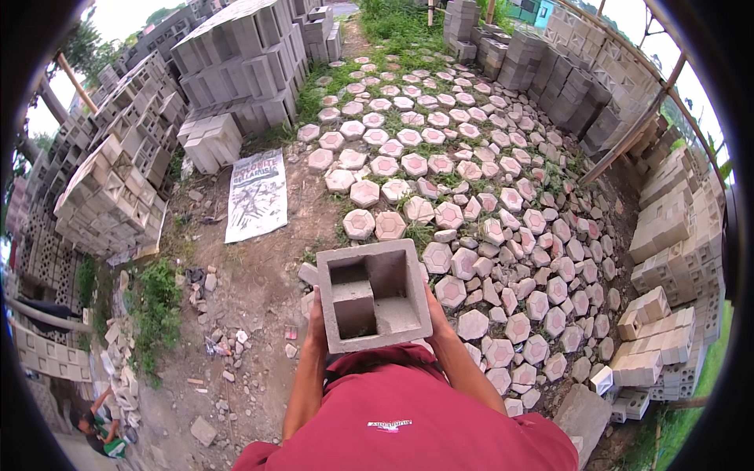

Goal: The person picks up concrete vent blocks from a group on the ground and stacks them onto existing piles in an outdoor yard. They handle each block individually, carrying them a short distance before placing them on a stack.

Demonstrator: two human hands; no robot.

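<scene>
A grey concrete ventilation block [339, 326], square with inner walls that part its hollow, is held up in front of my chest. My left hand [316, 318] presses against its left side, and my right hand [433, 310] against its right side. Most of the fingers are hidden behind the block. Below it is my dark red shirt. Just past the block lie hexagonal paving stones [390, 225] with pinkish middles, spread over the ground.
Tall stacks of grey blocks [236, 67] and pale patterned blocks [106, 200] stand at the left. More pale blocks [664, 228] line the right side, near a bamboo pole [632, 135]. A printed white sack [258, 196] lies on the dirt. Another person [102, 428] crouches at lower left.
</scene>
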